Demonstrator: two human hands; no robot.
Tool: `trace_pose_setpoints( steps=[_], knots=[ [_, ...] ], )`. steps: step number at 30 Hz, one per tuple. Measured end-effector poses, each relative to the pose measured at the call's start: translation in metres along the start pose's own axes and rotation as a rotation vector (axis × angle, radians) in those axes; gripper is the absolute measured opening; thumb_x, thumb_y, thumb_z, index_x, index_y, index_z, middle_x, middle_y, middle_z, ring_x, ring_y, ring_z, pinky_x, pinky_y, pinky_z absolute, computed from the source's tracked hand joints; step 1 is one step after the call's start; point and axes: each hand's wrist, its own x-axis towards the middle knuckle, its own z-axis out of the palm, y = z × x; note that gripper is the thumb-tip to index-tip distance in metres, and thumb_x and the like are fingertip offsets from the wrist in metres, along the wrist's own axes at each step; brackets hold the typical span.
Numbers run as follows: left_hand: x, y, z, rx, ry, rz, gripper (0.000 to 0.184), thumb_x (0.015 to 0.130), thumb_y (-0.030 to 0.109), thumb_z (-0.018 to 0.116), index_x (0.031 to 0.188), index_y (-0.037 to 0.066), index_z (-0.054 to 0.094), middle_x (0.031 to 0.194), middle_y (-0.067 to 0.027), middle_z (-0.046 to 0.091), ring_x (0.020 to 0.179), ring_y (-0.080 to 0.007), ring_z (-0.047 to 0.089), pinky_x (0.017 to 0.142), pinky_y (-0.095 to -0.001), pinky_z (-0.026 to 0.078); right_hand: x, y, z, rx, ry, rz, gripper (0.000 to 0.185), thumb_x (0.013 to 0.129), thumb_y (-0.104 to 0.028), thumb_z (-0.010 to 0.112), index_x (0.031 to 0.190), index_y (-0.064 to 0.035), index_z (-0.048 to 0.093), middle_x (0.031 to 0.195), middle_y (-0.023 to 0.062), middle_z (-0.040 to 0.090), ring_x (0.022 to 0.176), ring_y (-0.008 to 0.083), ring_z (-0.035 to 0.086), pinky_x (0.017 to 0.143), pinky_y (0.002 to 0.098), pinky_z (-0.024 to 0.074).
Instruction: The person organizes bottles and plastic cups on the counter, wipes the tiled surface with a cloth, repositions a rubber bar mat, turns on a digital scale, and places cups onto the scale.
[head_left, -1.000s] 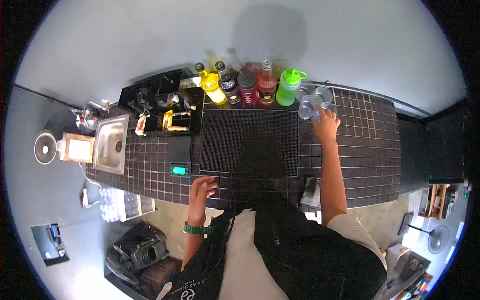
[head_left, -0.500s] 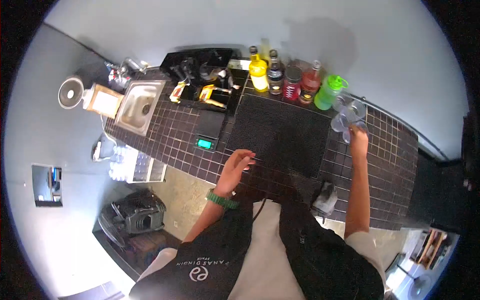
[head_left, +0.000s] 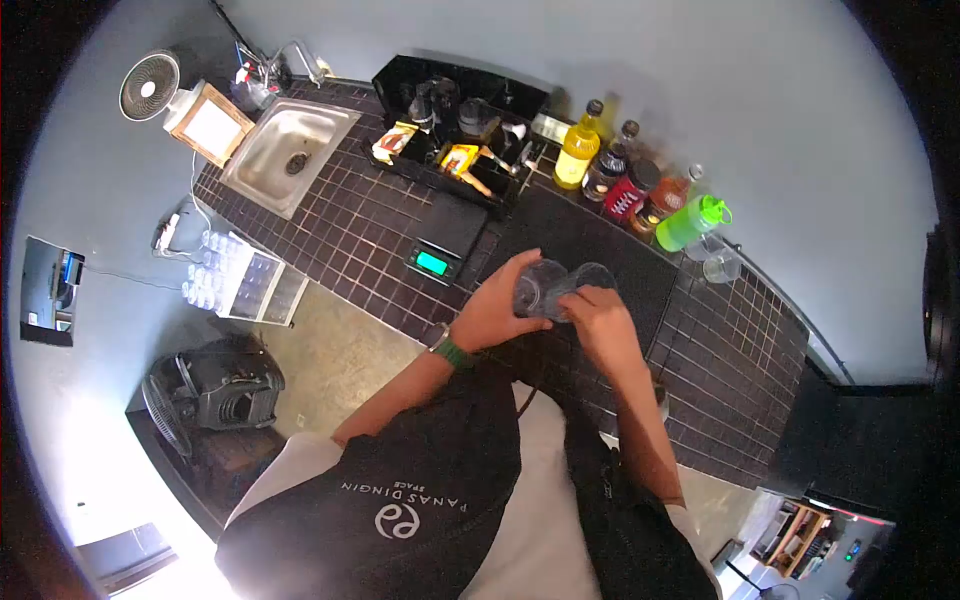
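Two clear drinking glasses are in my hands above the black ribbed bar mat (head_left: 622, 262). My left hand (head_left: 495, 308) is curled around the side of the left glass (head_left: 538, 286). My right hand (head_left: 603, 325) has its fingers closed on the right glass (head_left: 594, 276), which is right beside the first one. The fingers partly hide both glasses. A digital scale (head_left: 447, 240) with a lit green display lies to the left of the mat.
Behind the mat stand a yellow bottle (head_left: 577, 150), a dark bottle (head_left: 608, 168), a red-labelled jar (head_left: 630, 192), an amber bottle (head_left: 668, 198) and a green bottle (head_left: 690, 224). More clear glasses (head_left: 722, 266) stand at right. Farther left are a black organizer (head_left: 432, 170) and a sink (head_left: 243, 180).
My right hand has brought glasses from the group at the right to above the mat. My left hand has moved up to the right and closed on one. The view has turned.
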Motion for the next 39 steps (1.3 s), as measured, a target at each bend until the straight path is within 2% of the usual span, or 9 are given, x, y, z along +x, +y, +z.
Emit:
trace_pose_setpoints(
  steps=[1, 2, 5, 8, 13, 18, 26, 32, 39],
  knots=[
    [-0.005, -0.006, -0.015, -0.053, -0.004, -0.092, 0.097, 0.071, 0.03, 0.092, 0.149, 0.006, 0.038, 0.144, -0.0209, 0.053, 0.133, -0.0388, 0.053, 0.108, -0.0439, 0.046, 0.012, -0.01, 0.008, -0.013, 0.005, -0.008, 0.02, 0.081, -0.007, 0.068, 0.101, -0.008, 0.071, 0.09, 0.0119, 0.065, 0.087, 0.0355, 0.065, 0.079, 0.0439, 0.0518],
    [-0.011, -0.016, -0.028, -0.017, 0.048, -0.059, 0.094, 0.07, 0.03, 0.092, 0.145, 0.005, 0.041, 0.136, -0.0206, 0.059, 0.127, -0.0393, 0.058, 0.105, -0.0438, 0.048, 0.024, -0.02, 0.016, 0.025, -0.016, 0.0, 0.021, 0.082, -0.007, 0.068, 0.103, -0.0077, 0.07, 0.09, 0.0126, 0.065, 0.087, 0.0354, 0.065, 0.08, 0.044, 0.0518],
    [-0.029, -0.045, -0.077, -0.037, 0.064, -0.168, 0.093, 0.07, 0.03, 0.092, 0.143, 0.004, 0.042, 0.134, -0.0204, 0.06, 0.125, -0.0392, 0.059, 0.103, -0.0438, 0.049, 0.064, -0.057, 0.054, 0.061, -0.008, 0.014, 0.024, 0.085, -0.007, 0.068, 0.109, -0.007, 0.07, 0.09, 0.0132, 0.065, 0.089, 0.0356, 0.065, 0.083, 0.0439, 0.052],
    [-0.041, -0.082, -0.129, -0.016, 0.134, -0.175, 0.091, 0.069, 0.027, 0.093, 0.14, 0.003, 0.044, 0.132, -0.0201, 0.061, 0.124, -0.0378, 0.06, 0.102, -0.0437, 0.049, 0.106, -0.077, 0.093, 0.07, 0.024, 0.004, 0.029, 0.084, -0.007, 0.07, 0.112, -0.0073, 0.069, 0.092, 0.0126, 0.066, 0.091, 0.0355, 0.065, 0.088, 0.045, 0.0512],
    [-0.044, -0.159, -0.203, -0.029, 0.245, -0.175, 0.089, 0.066, 0.025, 0.095, 0.137, 0.003, 0.047, 0.134, -0.0187, 0.06, 0.126, -0.0325, 0.059, 0.104, -0.041, 0.048, 0.158, -0.08, 0.158, -0.048, 0.148, -0.005, 0.025, 0.08, -0.003, 0.071, 0.105, -0.0064, 0.071, 0.092, 0.011, 0.067, 0.101, 0.0319, 0.062, 0.094, 0.0458, 0.0484],
    [-0.019, -0.217, -0.246, -0.106, 0.215, -0.149, 0.094, 0.067, 0.019, 0.094, 0.144, 0.002, 0.043, 0.136, -0.0172, 0.058, 0.131, -0.0294, 0.056, 0.112, -0.0413, 0.044, 0.177, -0.073, 0.214, 0.025, 0.16, 0.104, 0.023, 0.078, -0.001, 0.072, 0.1, -0.0054, 0.072, 0.094, 0.009, 0.065, 0.106, 0.0312, 0.061, 0.094, 0.045, 0.049],
    [0.008, -0.293, -0.253, -0.105, 0.16, -0.164, 0.091, 0.067, 0.013, 0.091, 0.144, 0.005, 0.042, 0.137, -0.0159, 0.059, 0.13, -0.0306, 0.057, 0.111, -0.042, 0.044, 0.215, -0.07, 0.247, -0.024, 0.247, 0.119, 0.02, 0.075, -0.001, 0.073, 0.095, -0.005, 0.072, 0.105, 0.0099, 0.063, 0.118, 0.0345, 0.058, 0.101, 0.0438, 0.0493],
    [0.006, -0.312, -0.268, -0.152, 0.195, -0.246, 0.091, 0.066, 0.012, 0.091, 0.143, 0.007, 0.043, 0.134, -0.0151, 0.061, 0.128, -0.0292, 0.058, 0.109, -0.0415, 0.046, 0.263, -0.059, 0.282, -0.083, 0.198, 0.053, 0.023, 0.08, -0.003, 0.067, 0.102, -0.0073, 0.073, 0.105, 0.0108, 0.062, 0.123, 0.037, 0.056, 0.104, 0.0493, 0.0472],
    [-0.01, -0.312, -0.265, -0.151, 0.157, -0.296, 0.094, 0.066, 0.012, 0.092, 0.145, 0.008, 0.041, 0.134, -0.0151, 0.06, 0.127, -0.0294, 0.058, 0.108, -0.0414, 0.046, 0.286, -0.048, 0.318, -0.047, 0.137, 0.047, 0.025, 0.082, -0.003, 0.066, 0.105, -0.0076, 0.073, 0.111, 0.0112, 0.06, 0.126, 0.0367, 0.055, 0.105, 0.0477, 0.0485]
  ],
)
